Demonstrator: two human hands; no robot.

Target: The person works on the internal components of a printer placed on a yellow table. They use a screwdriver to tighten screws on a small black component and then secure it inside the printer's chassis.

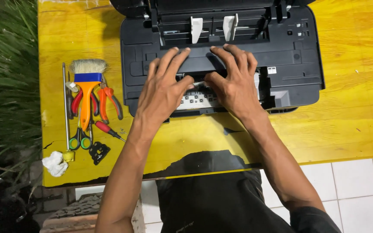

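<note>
A black printer (290, 56) with its cover off lies on a yellow table (350, 112). My left hand (162, 88) rests on the printer's front middle, fingers spread on the black panel, thumb pressing a small part at the opening. My right hand (234, 82) lies beside it, fingers on the same panel, thumb meeting the left thumb over the white-and-black inner part (199, 98). Two white paper guides (212, 26) stand up behind the hands.
On the table's left lie a paintbrush with an orange handle (87, 90), red pliers (109, 103), a long metal rod (65, 108), green-handled scissors (80, 140), a red screwdriver (108, 129), a small black part (99, 152) and a white rag (55, 164). Plants at far left; white floor tiles lower right.
</note>
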